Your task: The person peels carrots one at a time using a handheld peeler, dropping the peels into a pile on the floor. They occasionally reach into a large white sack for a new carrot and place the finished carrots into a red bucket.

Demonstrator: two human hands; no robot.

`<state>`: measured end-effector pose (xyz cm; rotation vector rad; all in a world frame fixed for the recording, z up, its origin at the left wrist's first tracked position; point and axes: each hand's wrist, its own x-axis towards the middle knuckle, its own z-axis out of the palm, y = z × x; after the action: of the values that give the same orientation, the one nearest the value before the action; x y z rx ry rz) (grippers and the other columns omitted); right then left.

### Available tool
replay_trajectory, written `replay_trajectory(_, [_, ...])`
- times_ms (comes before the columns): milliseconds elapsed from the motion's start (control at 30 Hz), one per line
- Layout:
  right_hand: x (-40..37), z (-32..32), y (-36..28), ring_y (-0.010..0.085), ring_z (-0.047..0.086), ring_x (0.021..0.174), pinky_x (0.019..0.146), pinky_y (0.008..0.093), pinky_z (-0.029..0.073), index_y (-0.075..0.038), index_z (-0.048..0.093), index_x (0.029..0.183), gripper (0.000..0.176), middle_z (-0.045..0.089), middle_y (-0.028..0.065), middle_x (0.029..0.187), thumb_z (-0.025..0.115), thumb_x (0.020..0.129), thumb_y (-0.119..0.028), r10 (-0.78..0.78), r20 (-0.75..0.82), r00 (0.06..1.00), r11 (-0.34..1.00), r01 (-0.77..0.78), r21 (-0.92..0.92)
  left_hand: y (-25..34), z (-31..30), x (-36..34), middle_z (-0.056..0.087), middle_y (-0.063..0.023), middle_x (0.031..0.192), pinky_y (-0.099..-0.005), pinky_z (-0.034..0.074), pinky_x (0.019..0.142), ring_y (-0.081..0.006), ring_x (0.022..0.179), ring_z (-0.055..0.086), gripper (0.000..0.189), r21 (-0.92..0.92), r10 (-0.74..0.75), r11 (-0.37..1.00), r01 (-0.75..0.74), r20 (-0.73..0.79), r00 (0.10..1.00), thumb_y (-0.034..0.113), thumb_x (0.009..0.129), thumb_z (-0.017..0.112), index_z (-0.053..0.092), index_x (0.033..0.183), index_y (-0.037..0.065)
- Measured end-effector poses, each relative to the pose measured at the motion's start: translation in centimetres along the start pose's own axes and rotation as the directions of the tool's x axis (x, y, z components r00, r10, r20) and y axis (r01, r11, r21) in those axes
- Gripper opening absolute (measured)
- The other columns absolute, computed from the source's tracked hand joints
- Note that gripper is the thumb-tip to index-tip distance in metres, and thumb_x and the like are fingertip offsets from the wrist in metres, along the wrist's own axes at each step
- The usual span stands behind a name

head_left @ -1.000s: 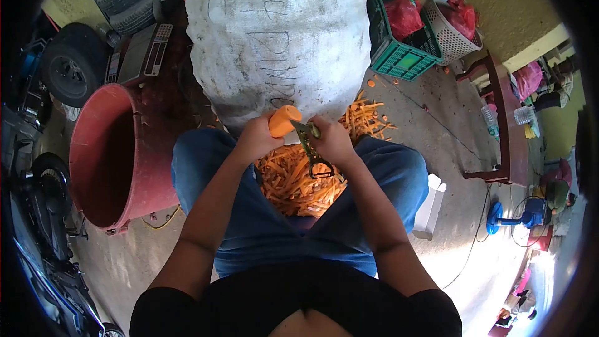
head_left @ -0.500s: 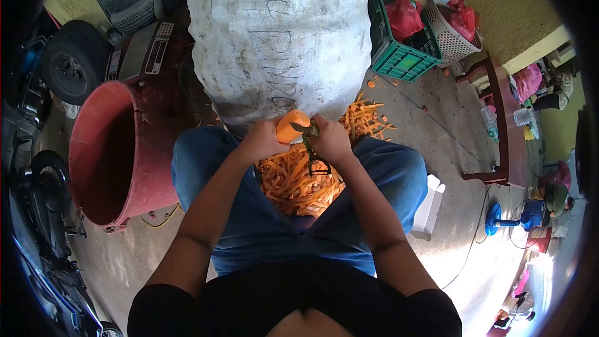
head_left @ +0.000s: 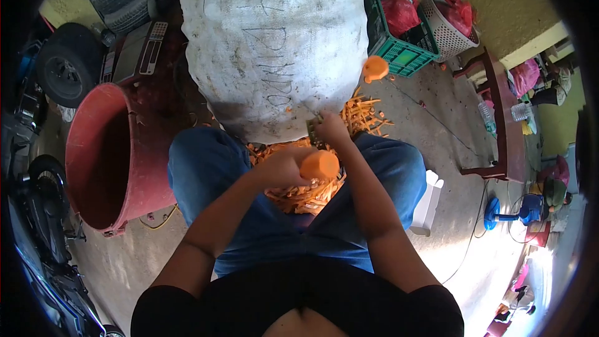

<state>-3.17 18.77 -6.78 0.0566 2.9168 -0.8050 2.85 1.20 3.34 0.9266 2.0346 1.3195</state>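
Note:
My left hand [head_left: 284, 167] is closed around a peeled orange carrot [head_left: 321, 165], its blunt end pointing right, above the heap between my knees. Ahead of it, my right hand [head_left: 332, 128] grips a green-handled peeler [head_left: 313, 128], blurred and partly hidden by the fingers. Beneath both hands lies a heap of carrot peelings [head_left: 306, 196]. A cut carrot piece [head_left: 375, 68] shows beyond my right hand, near the sack's right edge, and looks to be in mid-air. The large white woven sack [head_left: 274, 50] stands in front of me, marked with dark writing.
At my left stands a red barrel [head_left: 128, 150], with a scale [head_left: 140, 50] and a wheel [head_left: 65, 65] behind. A green crate [head_left: 405, 56] and a white basket [head_left: 452, 43] are ahead right. More peelings [head_left: 365, 117] lie by my right knee, near a white box [head_left: 427, 206].
My left hand has drawn the carrot back toward me and right, away from the peeler. My right hand has moved slightly forward. A loose carrot piece has appeared beyond it.

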Motion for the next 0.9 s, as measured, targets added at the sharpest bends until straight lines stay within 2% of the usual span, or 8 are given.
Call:
replay_trajectory(200, [-1.1, -0.1, -1.4, 0.0351, 0.054, 0.074, 0.067, 0.0409, 0.043, 0.001, 0.056, 0.081, 0.025, 0.056, 0.0213, 0.075, 0.054, 0.068, -0.02, -0.142, 0.213, 0.967, 0.989, 0.131, 0.067, -3.1, -2.0, -0.4, 0.059, -0.0111, 0.08, -0.0287, 0.043, 0.067, -0.0192, 0.073, 0.057, 0.038, -0.235, -0.088, 0.971, 0.042, -0.189, 0.978, 0.01, 0.06, 0.063, 0.052, 0.096, 0.004])
replay_trajectory(333, [-1.1, 0.3, -1.2, 0.0346, 0.054, 0.079, 0.071, 0.0397, 0.043, 0.0, 0.056, 0.084, 0.026, 0.056, 0.0207, 0.082, 0.052, 0.067, -0.018, -0.062, 0.286, 0.956, 0.997, 0.072, -0.023, -0.8, -4.5, -2.2, 0.058, -0.014, 0.081, -0.0304, 0.044, 0.067, -0.0233, 0.072, 0.058, 0.038, 0.083, -0.031, 0.994, 0.073, -0.426, 0.904, 0.014, 0.06, 0.066, 0.053, 0.094, 0.001])
replay_trajectory(467, [-1.4, -0.6, -1.4, 0.034, 0.053, 0.081, 0.072, 0.0389, 0.043, -0.001, 0.055, 0.086, 0.027, 0.056, 0.0194, 0.084, 0.051, 0.07, -0.021, -0.086, 0.346, 0.934, 0.991, 0.116, -0.068, 1.6, -9.7, -8.6, 0.057, -0.0158, 0.078, -0.0366, 0.045, 0.064, -0.0307, 0.074, 0.057, 0.033, 0.381, 0.041, 0.802, 0.459, -0.803, 0.594, 0.016, 0.063, 0.063, 0.05, 0.09, 0.003])
replay_trajectory(567, [-1.6, -0.8, -1.1, 0.0358, 0.053, 0.072, 0.065, 0.0402, 0.041, 0.0, 0.053, 0.08, 0.031, 0.055, 0.0198, 0.072, 0.051, 0.075, -0.03, -0.19, 0.242, 0.952, 0.978, 0.204, -0.035, 1.7, -13.9, -15.2, 0.057, -0.0151, 0.081, -0.0405, 0.045, 0.062, -0.0325, 0.074, 0.056, 0.029, 0.328, -0.039, 0.309, 0.893, -0.933, 0.357, 0.02, 0.07, 0.056, 0.048, 0.094, 0.005])
replay_trajectory(667, [-2.5, -3.6, -3.0, 0.0355, 0.053, 0.074, 0.066, 0.0406, 0.041, 0.0, 0.054, 0.083, 0.028, 0.055, 0.021, 0.075, 0.052, 0.073, -0.027, -0.234, 0.283, 0.93, 0.972, 0.213, 0.102, -1.9, -17.2, -22.4, 0.055, -0.0149, 0.088, -0.0426, 0.043, 0.065, -0.0322, 0.08, 0.054, 0.034, 0.166, -0.139, -0.078, 0.983, -0.978, 0.154, 0.024, 0.073, 0.052, 0.045, 0.102, 0.007])
replay_trajectory(800, [-3.9, -6.2, -3.5, 0.0358, 0.053, 0.068, 0.062, 0.0399, 0.041, 0.0, 0.053, 0.081, 0.028, 0.054, 0.0214, 0.069, 0.053, 0.074, -0.027, -0.326, 0.173, 0.929, 0.916, 0.265, 0.302, -2.5, -16.2, -21.5, 0.052, -0.0153, 0.096, -0.0423, 0.041, 0.073, -0.0316, 0.091, 0.049, 0.039, 0.159, -0.049, -0.212, 0.964, -0.987, 0.152, 0.025, 0.073, 0.053, 0.045, 0.106, 0.006])
replay_trajectory(867, [-4.5, -8.3, -4.3, 0.0349, 0.053, 0.065, 0.059, 0.0379, 0.04, 0.0, 0.053, 0.08, 0.025, 0.053, 0.0205, 0.066, 0.054, 0.075, -0.025, -0.326, 0.21, 0.922, 0.918, 0.256, 0.304, -3.3, -17.4, -19.6, 0.049, -0.0149, 0.099, -0.04, 0.036, 0.08, -0.031, 0.097, 0.045, 0.041, 0.452, 0.029, 0.205, 0.868, -0.889, 0.456, 0.023, 0.072, 0.055, 0.045, 0.108, 0.006])
replay_trajectory(900, [-4.8, -9.3, -4.5, 0.0349, 0.053, 0.065, 0.059, 0.0379, 0.04, 0.0, 0.053, 0.08, 0.025, 0.053, 0.0205, 0.066, 0.054, 0.075, -0.025, -0.33, 0.212, 0.92, 0.917, 0.26, 0.303, -3.1, -18.0, -18.1, 0.05, -0.0143, 0.099, -0.0386, 0.036, 0.081, -0.0304, 0.097, 0.045, 0.039, 0.444, -0.024, 0.345, 0.827, -0.877, 0.481, 0.021, 0.072, 0.056, 0.046, 0.106, 0.005])
